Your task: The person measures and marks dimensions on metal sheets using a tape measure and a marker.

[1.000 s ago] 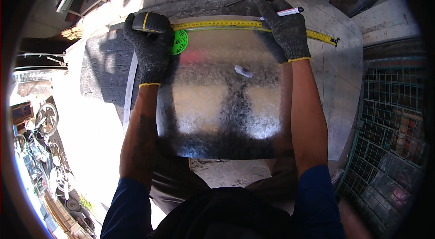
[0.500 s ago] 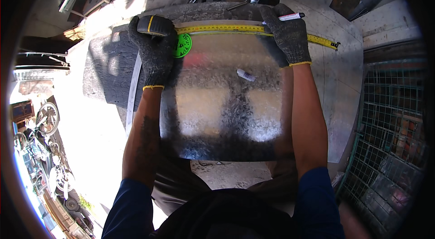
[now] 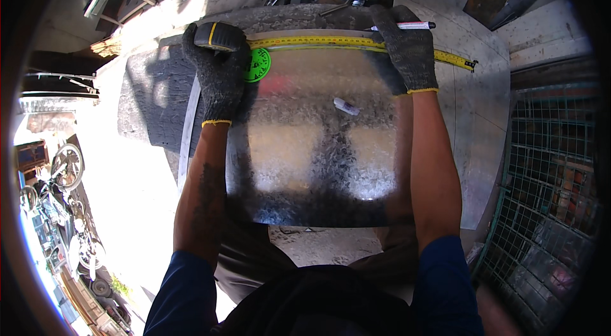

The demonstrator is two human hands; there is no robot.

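Head view: tape measure (image 3: 356, 43) stretches left-right across metal sheet (image 3: 318, 145).

Harsh sunlight glares off the metal sheet (image 3: 318, 145), shadows hard, fisheye edges dark, perhaps blurred.

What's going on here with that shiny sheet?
A person in dark gloves is measuring a metal sheet. The left hand holds the tape case at the sheet's far left corner. The yellow tape runs along the far edge and past it to the right. The right hand presses the tape down while holding a marker.
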